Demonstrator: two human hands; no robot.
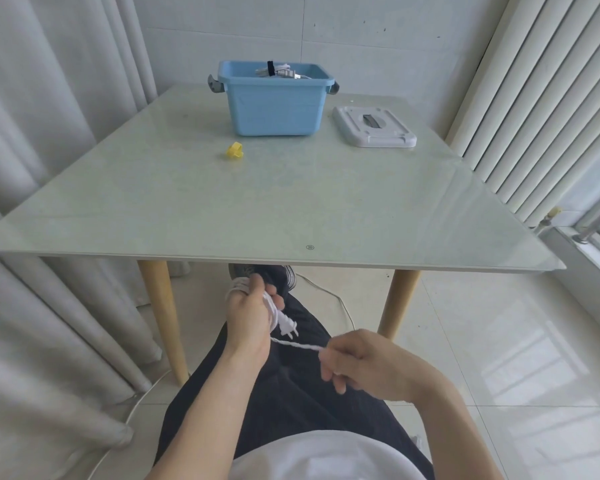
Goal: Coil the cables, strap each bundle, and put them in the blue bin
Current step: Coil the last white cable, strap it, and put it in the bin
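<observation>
Below the table's front edge, my left hand (248, 320) grips a coil of white cable (273, 311) wound round it; the white plug (288, 327) hangs out beside the palm. A short stretch of the same cable runs right to my right hand (357, 362), which pinches it between curled fingers. More of the cable trails over the floor behind my legs. The blue bin (274, 105) stands at the far middle of the table and holds strapped light-coloured cable bundles (278, 71). A yellow strap (234, 150) lies on the table in front of the bin, to its left.
The bin's white lid (374, 126) lies to the right of the bin. The glass table (257, 209) has wooden legs (161, 317). Curtains hang on the left, vertical blinds on the right. My dark trousers fill the space under my hands.
</observation>
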